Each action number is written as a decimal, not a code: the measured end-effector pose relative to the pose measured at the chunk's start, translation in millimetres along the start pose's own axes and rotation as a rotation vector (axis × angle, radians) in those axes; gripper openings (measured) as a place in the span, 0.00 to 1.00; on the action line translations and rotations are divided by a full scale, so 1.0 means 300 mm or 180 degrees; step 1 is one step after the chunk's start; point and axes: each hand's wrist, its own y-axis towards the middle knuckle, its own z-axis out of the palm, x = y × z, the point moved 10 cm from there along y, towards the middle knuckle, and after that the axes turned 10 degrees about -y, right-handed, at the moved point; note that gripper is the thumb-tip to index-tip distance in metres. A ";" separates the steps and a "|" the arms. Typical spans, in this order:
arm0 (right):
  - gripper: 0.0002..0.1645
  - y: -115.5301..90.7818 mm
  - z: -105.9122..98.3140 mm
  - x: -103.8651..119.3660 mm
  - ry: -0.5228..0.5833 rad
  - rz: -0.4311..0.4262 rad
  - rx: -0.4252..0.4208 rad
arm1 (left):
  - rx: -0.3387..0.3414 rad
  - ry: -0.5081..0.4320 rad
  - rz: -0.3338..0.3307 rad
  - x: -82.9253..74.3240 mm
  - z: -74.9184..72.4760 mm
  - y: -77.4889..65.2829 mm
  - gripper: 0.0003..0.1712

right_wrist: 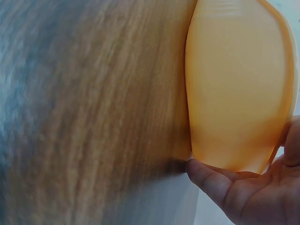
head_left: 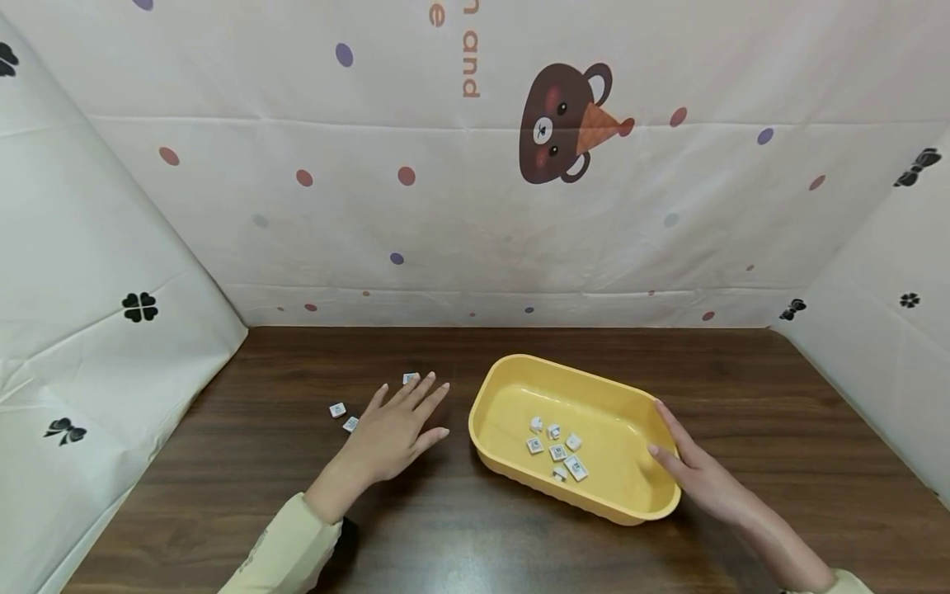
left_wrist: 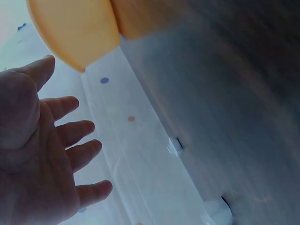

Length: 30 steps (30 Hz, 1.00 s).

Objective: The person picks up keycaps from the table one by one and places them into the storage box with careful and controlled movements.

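A yellow plastic basin (head_left: 512, 474) stands tilted sideways on the table, with several small white keycaps (head_left: 557, 452) lying in it. My right hand (head_left: 705, 474) grips its right end, thumb over the rim and fingers along the outside wall, as the right wrist view (right_wrist: 262, 192) also shows. To the left of the basin, my left hand (head_left: 393, 429) is held above the table, palm down, fingers spread and nothing in it. Close by lie loose keycaps: one (head_left: 337, 409) to its left, another (head_left: 351, 424) by the wrist side, and a third (head_left: 410, 378) partly behind the fingertips.
The dark wooden table (head_left: 445, 553) ends at a white cloth wall (head_left: 356, 231) printed with dots and a bear. Similar cloth closes off the left side (head_left: 89, 363) and the right side (head_left: 876, 346).
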 end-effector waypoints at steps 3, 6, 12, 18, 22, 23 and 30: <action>0.43 -0.001 -0.001 0.000 0.0001 0.0000 -0.0011 | -0.0035 0.0025 -0.0006 0.017 -0.006 -0.004 0.34; 0.43 0.000 -0.001 0.001 0.0009 -0.0007 -0.0010 | -0.0052 0.0050 -0.0026 0.034 -0.011 -0.008 0.34; 0.43 0.000 -0.002 0.001 0.0000 -0.0016 -0.0022 | -0.0092 0.0035 -0.0081 0.065 -0.022 -0.017 0.34; 0.43 0.002 -0.002 0.001 -0.0015 -0.0029 -0.0019 | -0.0179 -0.0005 -0.0115 0.098 -0.039 -0.029 0.35; 0.43 0.003 -0.001 0.002 -0.0018 -0.0030 -0.0014 | -0.0196 0.0004 -0.0168 0.125 -0.046 -0.038 0.35; 0.43 0.003 -0.001 0.002 -0.0014 -0.0030 -0.0012 | -0.0198 0.0010 -0.0182 0.132 -0.047 -0.040 0.36; 0.43 0.002 -0.002 0.001 -0.0019 -0.0020 -0.0016 | -0.0250 -0.0057 -0.0230 0.167 -0.060 -0.057 0.36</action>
